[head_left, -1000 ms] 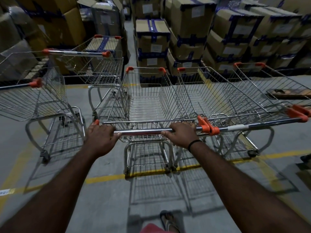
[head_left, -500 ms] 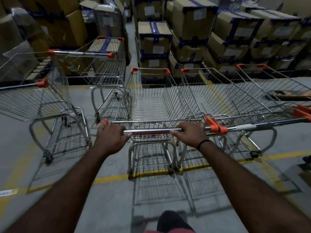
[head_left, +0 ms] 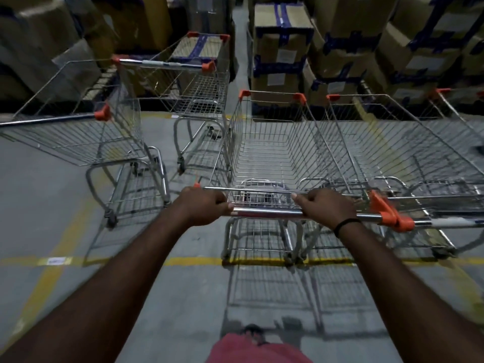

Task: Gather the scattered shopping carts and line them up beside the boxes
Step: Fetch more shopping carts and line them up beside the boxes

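Steel cart handle [head_left: 264, 213] gripped by left hand [head_left: 201, 205] and right hand [head_left: 327, 205]; its wire basket [head_left: 275, 142] faces taped boxes [head_left: 282, 48].

Dim light falls on a grey concrete floor [head_left: 39, 205] crossed by worn yellow lines [head_left: 193, 261], one bearing a small white label [head_left: 55, 261].

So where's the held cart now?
Centre of the head view: the held cart, left hand and right hand gripping its handle, stands beside a second cart on its right, facing the stacked boxes.
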